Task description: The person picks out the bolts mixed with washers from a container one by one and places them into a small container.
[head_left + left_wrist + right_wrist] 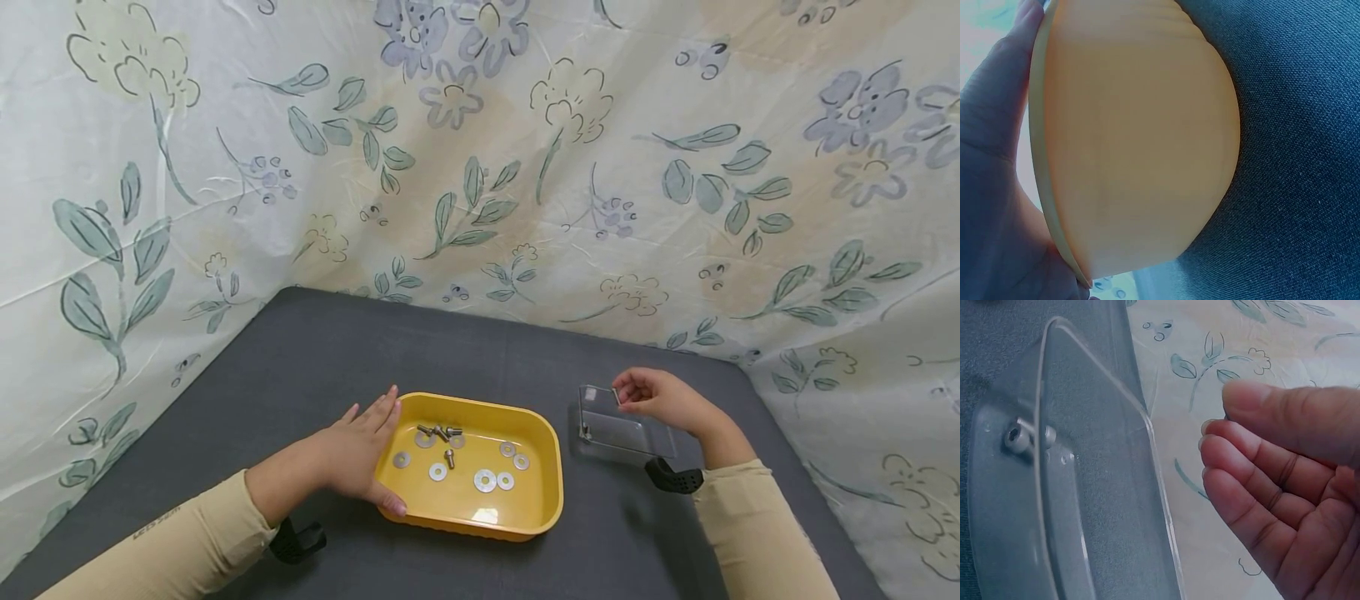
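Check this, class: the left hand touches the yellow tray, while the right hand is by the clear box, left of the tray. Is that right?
No: the clear box is right of the yellow tray, not left, as the head view shows. The left hand touches the tray, and the right hand is by the box.

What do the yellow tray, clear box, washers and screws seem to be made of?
Yellow tray: probably plastic, smooth and glossy, with a bright reflection on its floor.
Clear box: likely hard plastic, see-through with shiny edges, though glass isn't ruled out.
Washers: apparently metal, flat silvery rings; which metal is unclear.
Screws: probably metal too, silvery-gray with darker parts.
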The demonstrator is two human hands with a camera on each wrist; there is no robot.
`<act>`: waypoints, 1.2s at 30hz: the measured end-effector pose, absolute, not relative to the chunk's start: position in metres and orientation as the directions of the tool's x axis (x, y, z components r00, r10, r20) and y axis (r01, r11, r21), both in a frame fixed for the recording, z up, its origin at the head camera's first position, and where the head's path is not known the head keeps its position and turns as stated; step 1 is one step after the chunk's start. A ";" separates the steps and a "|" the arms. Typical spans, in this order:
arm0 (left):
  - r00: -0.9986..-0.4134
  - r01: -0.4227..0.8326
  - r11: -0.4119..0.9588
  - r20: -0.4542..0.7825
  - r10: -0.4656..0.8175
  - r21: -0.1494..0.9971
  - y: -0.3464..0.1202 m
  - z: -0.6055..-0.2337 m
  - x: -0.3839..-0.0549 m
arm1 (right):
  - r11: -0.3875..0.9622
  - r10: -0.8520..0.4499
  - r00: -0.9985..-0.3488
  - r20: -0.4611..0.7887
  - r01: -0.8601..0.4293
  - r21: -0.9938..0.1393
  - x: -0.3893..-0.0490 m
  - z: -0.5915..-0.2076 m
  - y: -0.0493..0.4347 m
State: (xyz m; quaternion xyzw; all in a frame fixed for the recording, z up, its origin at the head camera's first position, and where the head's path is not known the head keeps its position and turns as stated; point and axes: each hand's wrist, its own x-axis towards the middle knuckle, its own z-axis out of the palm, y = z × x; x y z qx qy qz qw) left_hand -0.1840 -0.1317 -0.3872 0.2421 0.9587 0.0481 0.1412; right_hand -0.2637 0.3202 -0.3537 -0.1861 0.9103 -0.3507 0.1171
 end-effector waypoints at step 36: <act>-0.842 0.455 0.874 -0.237 0.484 0.168 -0.134 -0.387 -0.183 | 0.672 -0.421 -0.904 -0.080 -0.251 -0.697 -0.260 -0.363 0.325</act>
